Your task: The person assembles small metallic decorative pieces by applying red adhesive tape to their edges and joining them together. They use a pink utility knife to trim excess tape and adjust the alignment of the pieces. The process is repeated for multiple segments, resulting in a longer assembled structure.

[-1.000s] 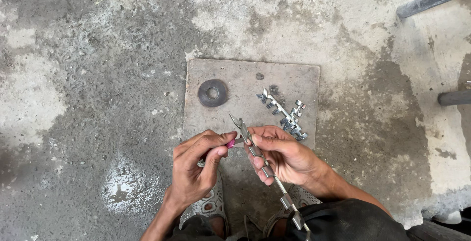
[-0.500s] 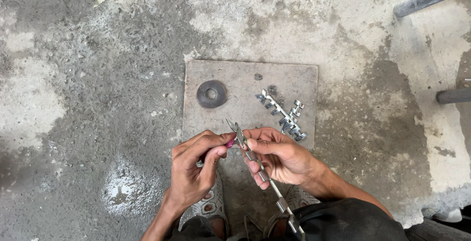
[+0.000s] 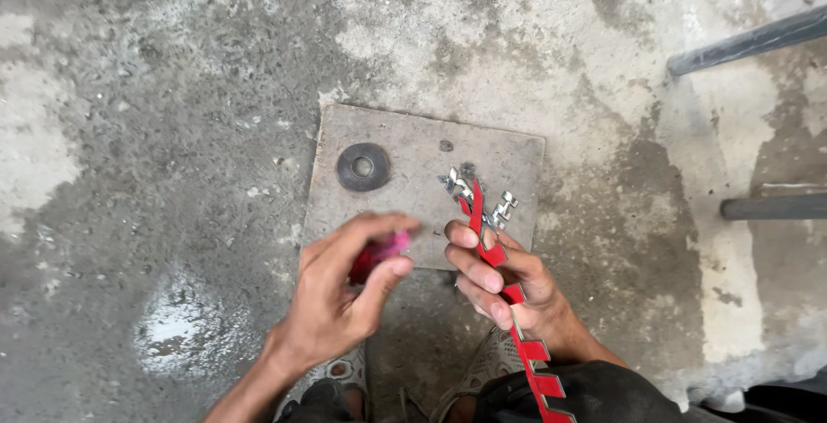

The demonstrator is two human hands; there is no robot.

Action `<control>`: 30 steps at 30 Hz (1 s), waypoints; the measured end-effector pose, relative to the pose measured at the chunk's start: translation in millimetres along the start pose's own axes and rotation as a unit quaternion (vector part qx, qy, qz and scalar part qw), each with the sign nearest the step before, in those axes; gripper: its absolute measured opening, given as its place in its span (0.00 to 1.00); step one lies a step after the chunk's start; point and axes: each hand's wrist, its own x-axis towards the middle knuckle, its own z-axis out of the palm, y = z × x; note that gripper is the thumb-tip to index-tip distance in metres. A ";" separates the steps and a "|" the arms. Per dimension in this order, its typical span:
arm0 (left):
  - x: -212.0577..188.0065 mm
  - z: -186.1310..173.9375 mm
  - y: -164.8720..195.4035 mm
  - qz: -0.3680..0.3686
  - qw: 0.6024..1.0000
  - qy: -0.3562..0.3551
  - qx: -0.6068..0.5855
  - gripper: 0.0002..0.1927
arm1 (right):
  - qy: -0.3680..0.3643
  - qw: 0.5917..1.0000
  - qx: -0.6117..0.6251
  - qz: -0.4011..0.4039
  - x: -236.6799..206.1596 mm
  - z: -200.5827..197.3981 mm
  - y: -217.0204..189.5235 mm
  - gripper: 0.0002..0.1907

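Note:
My right hand (image 3: 504,281) grips a long strip of joined chrome letter shapes (image 3: 517,324), turned so its red backing faces up; the strip runs from the board down past my knee. My left hand (image 3: 345,298), blurred with motion, holds a small pink-handled tool (image 3: 383,251) just left of the strip. Both hands hover over the near edge of a square grey board (image 3: 405,208) lying on the concrete floor. More chrome letter pieces (image 3: 504,208) rest on the board beyond my right fingers. A dark round washer-like disc (image 3: 363,167) lies on the board's far left part.
Rough stained concrete floor (image 3: 172,130) surrounds the board. Two dark metal bars (image 3: 749,40) (image 3: 771,208) lie at the right edge. My sandalled feet (image 3: 336,380) sit below the hands, and dark trouser cloth (image 3: 586,393) covers my right knee.
The strip has been turned over, showing its red back instead of the chrome face. My left hand has pulled away from it to the left and is moving fast.

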 end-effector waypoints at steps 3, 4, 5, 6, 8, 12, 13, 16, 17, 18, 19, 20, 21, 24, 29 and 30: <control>21.8 -4.5 2.0 -0.015 0.999 -0.016 -0.025 0.22 | -0.005 1.000 -0.005 0.016 1.7 -0.3 3.5 0.12; 30.5 -3.6 0.4 -0.011 0.999 -0.018 -0.037 0.22 | 0.002 1.000 -0.008 0.021 3.1 -0.5 5.5 0.12; 39.9 -1.7 -2.4 0.004 0.998 -0.031 -0.054 0.17 | 0.008 1.000 -0.011 0.026 5.0 -0.8 6.8 0.12; 49.3 1.4 -6.3 0.020 0.996 -0.047 -0.071 0.12 | 0.008 0.999 -0.002 0.032 6.6 -0.8 7.8 0.12; 55.8 7.1 -11.8 0.019 0.991 -0.063 -0.112 0.06 | 0.011 0.999 0.018 0.043 9.7 -0.5 8.9 0.14; 57.0 15.6 -23.3 -0.068 0.973 -0.032 -0.218 0.06 | 0.041 0.987 -0.155 -0.003 18.9 2.2 9.7 0.18; 56.9 18.0 -25.4 -0.095 0.964 -0.012 -0.247 0.07 | 0.086 0.967 -0.236 -0.045 21.0 3.8 10.1 0.18; 57.2 23.8 -28.6 -0.031 0.962 0.096 -0.255 0.08 | 0.121 0.854 -0.473 -0.178 25.8 10.1 9.6 0.17; 56.8 26.9 -28.4 -0.073 0.951 0.113 -0.279 0.08 | 0.115 0.801 -0.545 -0.222 27.0 11.7 9.2 0.17; 56.7 31.4 -27.6 -0.115 0.937 0.129 -0.304 0.09 | 0.117 0.793 -0.537 -0.261 30.2 11.9 7.9 0.18; 57.0 35.4 -27.1 -0.156 0.920 0.143 -0.329 0.09 | 0.119 0.784 -0.529 -0.302 34.4 10.7 6.4 0.20; 55.4 40.1 -26.0 -0.163 0.916 0.144 -0.338 0.09 | 0.123 0.772 -0.521 -0.343 37.1 9.0 5.2 0.23; 52.4 46.4 -24.6 -0.170 0.910 0.144 -0.349 0.10 | 0.149 0.763 -0.521 -0.352 39.7 5.9 4.8 0.22; 48.5 64.8 -26.2 -0.179 0.904 0.135 -0.364 0.12 | 0.211 0.725 -0.533 -0.381 38.6 -3.4 -0.5 0.18; 42.7 85.8 -55.6 -0.191 0.911 0.130 -0.341 0.12 | 0.240 0.699 -0.547 -0.393 28.4 -9.0 -7.8 0.16; 43.3 89.9 -62.7 -0.208 0.912 0.134 -0.326 0.10 | 0.233 0.696 -0.550 -0.399 28.3 -7.7 -8.5 0.14</control>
